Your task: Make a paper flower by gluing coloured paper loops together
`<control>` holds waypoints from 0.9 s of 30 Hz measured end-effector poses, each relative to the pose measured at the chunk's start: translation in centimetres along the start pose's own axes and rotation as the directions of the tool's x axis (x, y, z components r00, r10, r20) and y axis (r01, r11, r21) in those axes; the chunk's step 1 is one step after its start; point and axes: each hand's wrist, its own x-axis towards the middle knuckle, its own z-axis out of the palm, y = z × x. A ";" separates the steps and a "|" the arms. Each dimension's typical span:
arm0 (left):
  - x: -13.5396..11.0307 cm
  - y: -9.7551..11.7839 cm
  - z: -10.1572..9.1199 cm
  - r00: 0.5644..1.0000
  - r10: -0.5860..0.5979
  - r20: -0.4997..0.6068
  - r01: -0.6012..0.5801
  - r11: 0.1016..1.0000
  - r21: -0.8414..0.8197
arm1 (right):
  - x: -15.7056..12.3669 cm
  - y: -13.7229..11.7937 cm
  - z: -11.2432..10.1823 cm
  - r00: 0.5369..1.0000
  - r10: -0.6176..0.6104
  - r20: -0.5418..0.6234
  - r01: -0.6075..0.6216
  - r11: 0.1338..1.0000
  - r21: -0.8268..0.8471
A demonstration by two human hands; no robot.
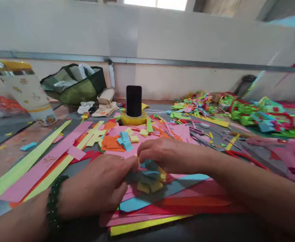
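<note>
My left hand point(99, 183) and my right hand point(166, 155) meet over a small folded piece made of blue and yellow paper strips point(150, 176). Both hands have their fingers pinched together on it. A dark bead bracelet point(53, 205) sits on my left wrist and a ring on one left finger. Under the hands lies a stack of coloured paper sheets point(187, 198) in blue, red, pink and yellow. Part of the folded piece is hidden by my fingers.
Long green, pink and yellow strips point(36, 161) lie at left. A black phone point(133, 100) stands in a yellow tape roll point(133, 118). A green bag point(74, 84) sits behind. Paper scraps point(238, 107) pile at right, near a pink glue gun point(288, 156).
</note>
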 end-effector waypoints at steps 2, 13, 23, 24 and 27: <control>0.2 -0.2 0.1 1.000 0.006 0.000 -0.006 1.000 0.007 | 0.0 0.1 0.0 1.000 0.002 0.013 -0.002 1.000 -0.018; 0.0 -0.6 0.5 0.999 -0.029 0.018 0.029 0.999 0.045 | -1.5 0.1 -0.7 0.986 -0.060 -0.156 0.029 0.981 -0.194; 0.2 -0.6 0.5 0.997 -0.053 0.047 0.051 0.998 0.047 | -1.1 0.1 -0.3 1.000 -0.023 -0.018 0.017 0.956 -0.292; 0.2 -0.6 0.6 0.998 -0.050 0.044 0.047 0.998 0.047 | -0.9 0.1 -0.3 1.000 -0.020 -0.007 0.018 0.956 -0.294; 0.2 -0.6 0.6 0.998 -0.049 0.043 0.047 0.998 0.050 | -0.8 0.0 -0.3 1.000 -0.021 0.011 0.023 0.952 -0.304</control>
